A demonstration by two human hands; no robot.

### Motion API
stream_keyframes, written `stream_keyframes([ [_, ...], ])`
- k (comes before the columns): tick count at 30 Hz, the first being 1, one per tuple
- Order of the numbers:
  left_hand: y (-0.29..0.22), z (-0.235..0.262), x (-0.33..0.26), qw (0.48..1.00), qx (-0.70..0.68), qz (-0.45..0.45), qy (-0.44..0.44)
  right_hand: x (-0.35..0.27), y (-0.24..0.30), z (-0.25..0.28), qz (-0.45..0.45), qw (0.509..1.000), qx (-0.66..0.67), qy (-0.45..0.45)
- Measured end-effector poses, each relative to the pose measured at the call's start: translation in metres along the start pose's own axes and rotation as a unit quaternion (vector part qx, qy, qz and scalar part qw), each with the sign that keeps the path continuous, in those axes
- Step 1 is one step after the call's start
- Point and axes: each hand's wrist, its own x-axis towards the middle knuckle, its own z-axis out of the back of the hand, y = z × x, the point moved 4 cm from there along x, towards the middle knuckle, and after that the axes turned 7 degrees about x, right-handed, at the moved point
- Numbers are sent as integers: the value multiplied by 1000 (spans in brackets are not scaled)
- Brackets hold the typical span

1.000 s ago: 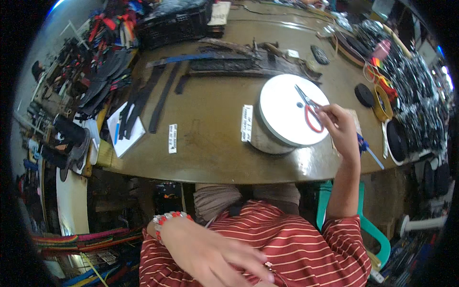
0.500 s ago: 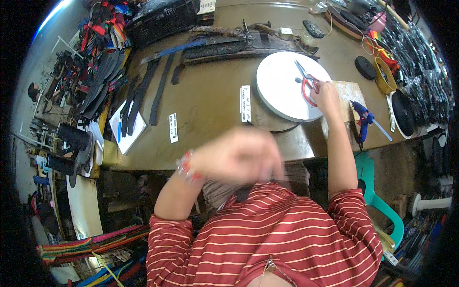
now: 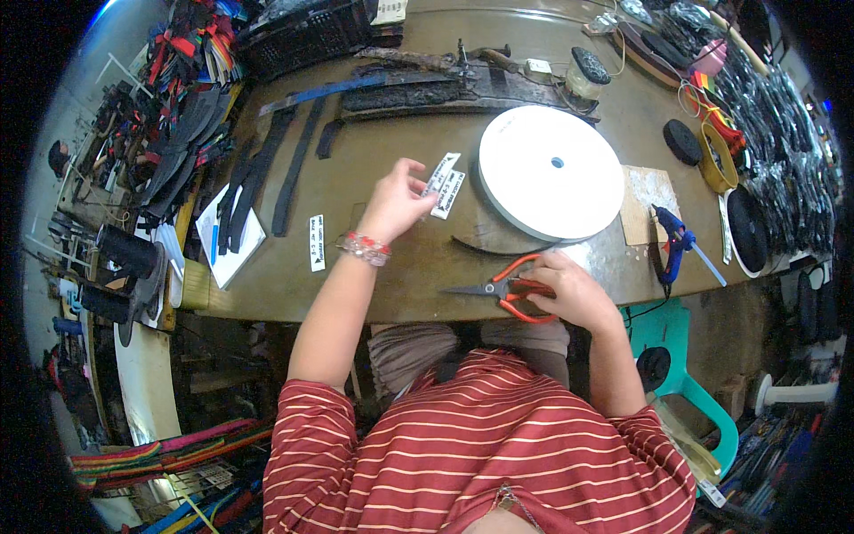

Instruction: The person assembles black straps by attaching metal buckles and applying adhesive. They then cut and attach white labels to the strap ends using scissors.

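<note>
We see a big white tape roll (image 3: pixel 551 173), a blue glue gun (image 3: pixel 672 242), a black crate (image 3: pixel 307 36) and a teal stool (image 3: pixel 685 374).

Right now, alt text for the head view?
Seen from above, a person in a red striped shirt holds orange-handled scissors in the right hand at a workbench edge, while the left hand fingers touch small white labels beside a large white tape roll.

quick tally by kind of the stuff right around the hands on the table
Small white printed label strips: 3 (two at the left hand and; one apart)
Orange-handled scissors in the right hand: 1
Large white flat tape roll: 1
Blue glue gun: 1
Total: 6
</note>
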Motion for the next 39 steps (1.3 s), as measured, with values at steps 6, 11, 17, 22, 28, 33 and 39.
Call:
stream_keyframes([
  [6, 26, 43, -3, 982, 143, 4, -119, 18, 4, -2, 31, 983, 30, -179],
  [11, 3, -9, -11, 989, 118, -76, -54, 42, 7, -15, 12, 970, -58, -235],
  [17, -23, -30, -7, 972, 178, -142, -48, 37, -10, 9, -70, 984, -13, -165],
  [22, -25, -29, -45, 938, 137, -315, 37, 37, -20, 22, -5, 973, -93, -213],
  [28, -23, -37, -70, 959, 3, -272, 74, 82, -88, 33, -102, 947, -216, -216],
  [33, -13, -28, -79, 970, 41, -234, 46, 86, -96, 38, -116, 934, -243, -233],
  [39, 50, 3, -114, 984, -169, 50, -13, 99, -89, 43, -226, 926, -241, -182],
])
